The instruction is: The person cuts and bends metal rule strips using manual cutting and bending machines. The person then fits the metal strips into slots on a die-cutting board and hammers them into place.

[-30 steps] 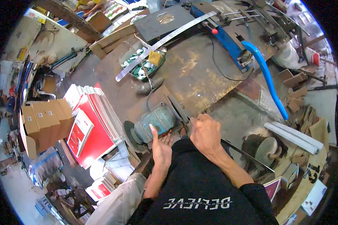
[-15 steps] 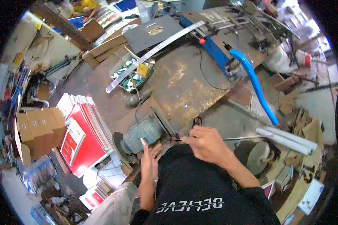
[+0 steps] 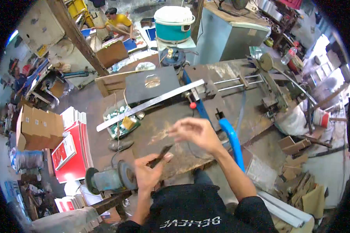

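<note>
My left hand (image 3: 148,173) is closed on a small dark flat strip (image 3: 165,151), which sticks up between thumb and fingers; its exact kind is unclear. Just left of that hand is a blue-green bench grinder (image 3: 108,179) with a wheel at each end. My right hand (image 3: 196,134) hovers over the workbench (image 3: 175,155), up and to the right of the strip and apart from it. Motion smears its fingers, so whether they hold anything cannot be made out.
A long metal ruler (image 3: 151,104) lies across a tray (image 3: 122,128) of green and white pieces. A blue curved handle (image 3: 231,141) juts toward me at right. Red and white stacks (image 3: 72,151) stand left. A person in yellow (image 3: 120,23) sits far back.
My view has tilted up and shows more of the room. Both hands have come up from beside the grinder to above the bench edge. The dark strip now shows in my left hand.
</note>
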A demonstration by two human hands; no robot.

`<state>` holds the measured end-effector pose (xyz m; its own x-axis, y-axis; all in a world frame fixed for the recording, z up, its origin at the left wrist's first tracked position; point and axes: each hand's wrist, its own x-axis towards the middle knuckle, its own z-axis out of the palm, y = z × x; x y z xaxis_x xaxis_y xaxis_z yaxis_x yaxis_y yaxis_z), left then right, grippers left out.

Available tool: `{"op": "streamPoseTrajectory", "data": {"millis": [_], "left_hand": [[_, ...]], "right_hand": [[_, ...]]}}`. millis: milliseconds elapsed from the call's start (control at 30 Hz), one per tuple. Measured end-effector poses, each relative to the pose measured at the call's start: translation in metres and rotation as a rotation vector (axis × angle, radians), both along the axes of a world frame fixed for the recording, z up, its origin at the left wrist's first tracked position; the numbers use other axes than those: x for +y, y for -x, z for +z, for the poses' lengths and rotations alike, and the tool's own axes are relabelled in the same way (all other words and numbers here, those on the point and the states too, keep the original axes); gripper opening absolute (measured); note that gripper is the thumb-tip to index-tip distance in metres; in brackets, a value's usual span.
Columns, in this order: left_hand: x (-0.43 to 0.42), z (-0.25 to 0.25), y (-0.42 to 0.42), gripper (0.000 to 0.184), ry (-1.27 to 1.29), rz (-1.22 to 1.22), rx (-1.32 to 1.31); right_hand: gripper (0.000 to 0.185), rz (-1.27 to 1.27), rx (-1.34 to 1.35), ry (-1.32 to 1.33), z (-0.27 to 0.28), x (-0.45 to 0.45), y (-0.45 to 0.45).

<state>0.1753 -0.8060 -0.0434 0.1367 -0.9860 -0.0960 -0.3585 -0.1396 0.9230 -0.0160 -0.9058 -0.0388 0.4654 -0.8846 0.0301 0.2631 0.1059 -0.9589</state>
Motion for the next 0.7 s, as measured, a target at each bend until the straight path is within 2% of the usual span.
{"op": "streamPoseTrajectory", "data": {"millis": [33,67,100,133,167,200,233,333,367,467,533,600,633,667,700], "left_hand": [[-0.006,-0.001,0.011,0.016,0.002,0.006,-0.02],[-0.011,-0.002,0.022,0.017,0.002,0.049,0.007],[-0.016,-0.005,0.033,0.019,0.011,0.099,0.039],[-0.02,-0.009,0.041,0.019,0.017,0.12,0.025],[-0.023,-0.012,0.046,0.022,-0.02,0.133,0.099],[-0.027,-0.01,0.05,0.025,-0.053,0.14,0.176],[-0.031,-0.003,0.057,0.031,-0.124,0.164,0.185],[-0.036,-0.007,0.059,0.032,-0.1,0.214,0.283],[-0.038,-0.014,0.053,0.031,-0.049,0.163,0.25],[-0.058,-0.015,0.052,0.027,0.011,0.149,0.114],[-0.079,-0.02,0.055,0.022,-0.01,0.074,0.204],[-0.103,-0.022,0.058,0.017,-0.008,-0.05,0.278],[-0.116,-0.028,0.061,0.017,0.025,-0.047,0.27],[-0.13,-0.027,0.066,0.017,0.023,-0.059,0.282],[-0.146,-0.024,0.071,0.019,-0.024,-0.059,0.248]], "right_hand": [[0.032,-0.044,0.065,-0.174,-0.029,-0.033,0.011],[0.043,-0.02,0.117,-0.183,-0.073,-0.062,0.017],[0.046,-0.015,0.137,-0.322,-0.103,-0.082,0.012],[0.048,-0.019,-0.018,-0.506,-0.137,-0.104,0.001],[0.049,-0.093,-0.158,-0.609,-0.168,-0.127,-0.017],[0.042,-0.222,-0.15,-0.52,-0.194,-0.145,-0.037],[0.037,-0.294,-0.172,-0.583,-0.197,-0.162,-0.049],[0.027,-0.505,-0.238,-0.735,-0.17,-0.19,-0.072],[0.026,-0.54,-0.315,-0.688,-0.162,-0.194,-0.074],[0.025,-0.542,-0.351,-0.418,-0.092,-0.191,-0.039],[0.025,-0.6,-0.324,-0.252,-0.055,-0.176,0.016],[0.024,-0.763,-0.255,-0.031,-0.035,-0.143,0.089],[0.024,-0.841,-0.189,0.007,-0.026,-0.123,0.13],[0.023,-0.977,-0.188,-0.062,-0.017,-0.102,0.169],[0.021,-1.072,-0.008,-0.088,-0.023,-0.078,0.211]]}}
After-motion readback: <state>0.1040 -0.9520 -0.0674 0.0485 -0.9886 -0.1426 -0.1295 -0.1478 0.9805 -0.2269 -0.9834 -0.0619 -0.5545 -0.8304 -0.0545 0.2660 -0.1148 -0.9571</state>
